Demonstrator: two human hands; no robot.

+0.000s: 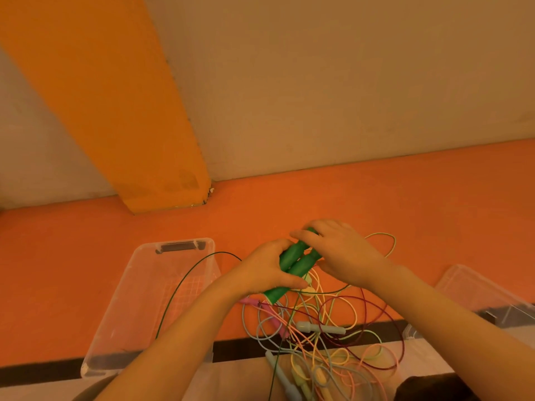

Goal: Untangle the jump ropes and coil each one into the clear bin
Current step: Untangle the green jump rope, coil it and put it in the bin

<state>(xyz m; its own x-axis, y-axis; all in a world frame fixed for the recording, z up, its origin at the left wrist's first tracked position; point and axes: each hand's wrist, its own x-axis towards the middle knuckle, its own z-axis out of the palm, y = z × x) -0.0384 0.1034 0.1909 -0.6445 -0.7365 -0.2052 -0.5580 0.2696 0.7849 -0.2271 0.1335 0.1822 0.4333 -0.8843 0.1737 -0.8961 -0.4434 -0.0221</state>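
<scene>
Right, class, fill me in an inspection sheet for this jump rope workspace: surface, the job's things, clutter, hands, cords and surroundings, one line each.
Surface: orange floor, with a black stripe across it nearer the camera.
Job's things: two green handles held side by side above the tangled ropes; clear bin to the left, only a loop of green cord arching over it.
Clutter: second clear container at the right edge.
Hands: left hand grips the green handles; right hand has its fingers curled over their far ends.
Cords: pink, yellow, pale blue, pale green and maroon cords crossing in one heap, a pale blue handle among them.
Surroundings: plain wall with an orange pillar.
</scene>
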